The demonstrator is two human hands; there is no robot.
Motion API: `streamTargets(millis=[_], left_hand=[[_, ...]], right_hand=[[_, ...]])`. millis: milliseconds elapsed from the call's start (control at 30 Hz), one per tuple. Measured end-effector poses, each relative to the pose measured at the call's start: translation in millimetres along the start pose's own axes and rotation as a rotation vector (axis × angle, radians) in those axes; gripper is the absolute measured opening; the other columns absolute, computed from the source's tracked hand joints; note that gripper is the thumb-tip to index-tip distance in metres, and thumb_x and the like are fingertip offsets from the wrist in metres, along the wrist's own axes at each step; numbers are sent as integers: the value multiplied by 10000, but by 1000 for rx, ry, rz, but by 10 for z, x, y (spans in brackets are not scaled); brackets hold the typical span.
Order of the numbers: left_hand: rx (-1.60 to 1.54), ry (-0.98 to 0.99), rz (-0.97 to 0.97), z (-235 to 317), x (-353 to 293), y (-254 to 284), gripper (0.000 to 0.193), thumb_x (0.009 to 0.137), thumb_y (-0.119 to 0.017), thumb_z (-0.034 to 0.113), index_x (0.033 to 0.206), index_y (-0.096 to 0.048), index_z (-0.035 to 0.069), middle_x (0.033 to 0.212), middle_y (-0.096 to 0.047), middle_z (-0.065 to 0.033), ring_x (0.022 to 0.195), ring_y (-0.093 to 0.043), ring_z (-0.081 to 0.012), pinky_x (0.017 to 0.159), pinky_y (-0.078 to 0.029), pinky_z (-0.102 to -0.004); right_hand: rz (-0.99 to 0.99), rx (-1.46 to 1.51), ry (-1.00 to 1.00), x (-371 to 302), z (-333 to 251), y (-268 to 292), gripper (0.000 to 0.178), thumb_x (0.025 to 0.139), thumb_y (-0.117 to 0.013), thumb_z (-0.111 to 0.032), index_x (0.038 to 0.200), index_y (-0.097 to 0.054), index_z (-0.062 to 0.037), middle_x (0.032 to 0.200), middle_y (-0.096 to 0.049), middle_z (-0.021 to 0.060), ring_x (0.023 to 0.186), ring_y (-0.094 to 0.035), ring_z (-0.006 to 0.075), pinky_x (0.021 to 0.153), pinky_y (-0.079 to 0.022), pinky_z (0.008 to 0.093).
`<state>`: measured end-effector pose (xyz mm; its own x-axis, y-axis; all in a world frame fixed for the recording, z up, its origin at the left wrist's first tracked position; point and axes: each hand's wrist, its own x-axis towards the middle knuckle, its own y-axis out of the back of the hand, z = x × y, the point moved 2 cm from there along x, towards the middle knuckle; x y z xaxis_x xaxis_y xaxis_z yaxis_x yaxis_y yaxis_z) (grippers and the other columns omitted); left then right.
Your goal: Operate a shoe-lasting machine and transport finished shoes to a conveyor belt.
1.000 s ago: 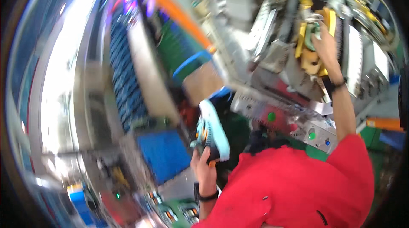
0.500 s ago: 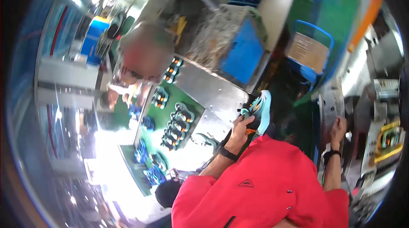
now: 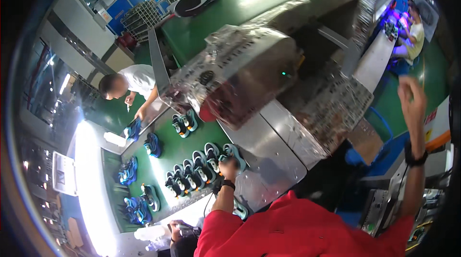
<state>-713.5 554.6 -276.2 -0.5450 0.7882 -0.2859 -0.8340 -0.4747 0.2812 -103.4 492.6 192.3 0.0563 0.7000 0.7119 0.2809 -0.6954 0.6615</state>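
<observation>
My left hand (image 3: 229,167) is on a light teal and black sneaker (image 3: 238,155) at the right end of a row of shoes. The fingers look closed around its near part, though they are blurred. Against the left side of that sneaker stands the row of similar black and teal sneakers (image 3: 194,168) on the green belt. Another pale sneaker (image 3: 239,209) lies just below my left wrist, partly hidden by my arm. My right hand (image 3: 412,97) is raised at the far right, away from the shoes, with nothing visible in it and the fingers loosely apart.
A plastic-wrapped machine (image 3: 249,65) stands beyond the shoes, next to a metal plate (image 3: 269,165). Blue sneakers (image 3: 128,170) stand left on the belt. Across it a co-worker (image 3: 137,84) handles a blue shoe; another person's hand (image 3: 176,228) shows below. A blue cart (image 3: 370,146) stands right.
My view has turned toward the belt. My left hand has carried the sneaker from near my chest to the row's end. My right hand has left the machine at the right and risen.
</observation>
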Motion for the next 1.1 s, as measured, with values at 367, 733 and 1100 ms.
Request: streamTargets(millis=[367,733,1100], left_hand=[[496,-63,153,236,315,-591,774,808,-692,304,1409,-306,5,1303,-505,-255,1099,-565,-430,880,-482,-485],[503,-35,275,174,203,-351,760,788,-720,271,1411,-337,60,1246,-541,-225,1068,-563,-437,846,-480,-502],[518,-57,202,63,218,-450,781,773,-719,276,1412,-323,63,1305,-506,-212,1136,-539,-412,920,-464,-483]], right_hand=[[-384,-301,949,3517,-3272,-2619,659,792,-683,-169,1392,-417,-108,1442,-394,193,1293,-433,372,1057,-390,485],[-236,-175,593,3895,-3703,-3844,311,726,-742,-182,952,-550,-84,738,-591,51,688,-579,185,601,-470,359],[-344,362,394,4003,-2601,-3717,331,696,-715,-151,997,-666,-23,836,-692,75,738,-635,186,690,-527,300]])
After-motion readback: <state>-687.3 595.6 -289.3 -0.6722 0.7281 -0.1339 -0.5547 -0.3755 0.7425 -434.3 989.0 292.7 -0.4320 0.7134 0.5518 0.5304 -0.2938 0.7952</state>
